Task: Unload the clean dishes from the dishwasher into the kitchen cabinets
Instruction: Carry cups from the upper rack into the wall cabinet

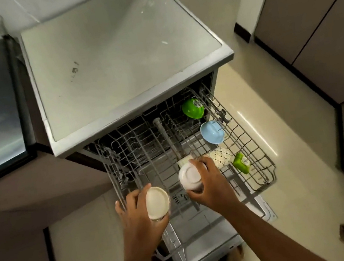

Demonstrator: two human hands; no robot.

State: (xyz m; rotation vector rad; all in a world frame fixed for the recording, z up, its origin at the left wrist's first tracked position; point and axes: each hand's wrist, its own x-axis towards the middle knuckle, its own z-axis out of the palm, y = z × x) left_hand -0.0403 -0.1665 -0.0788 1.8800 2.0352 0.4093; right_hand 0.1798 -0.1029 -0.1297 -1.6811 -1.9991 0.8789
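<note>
Your dishwasher (133, 72) stands open with its wire upper rack (244, 140) pulled out over the lowered door (207, 234). Going left to right, the rack's left half shows only bare wire. At the near left corner your left hand (135, 215) curls around a cream cup (157, 202), held bottom-up just above the rack's front edge. Just right of it, your right hand (210, 183) grips a white bowl (189, 177), also upside down, fingers wrapped over its far side, right above the rack's middle. Touching that hand on the right lies a patterned bowl (220, 158) on its side, then a small green piece (241, 163) near the rack's right edge. Farther back in the right half, a blue bowl (211, 132) sits tilted, and behind it a green bowl (192, 108), just under the dishwasher's front lip.
</note>
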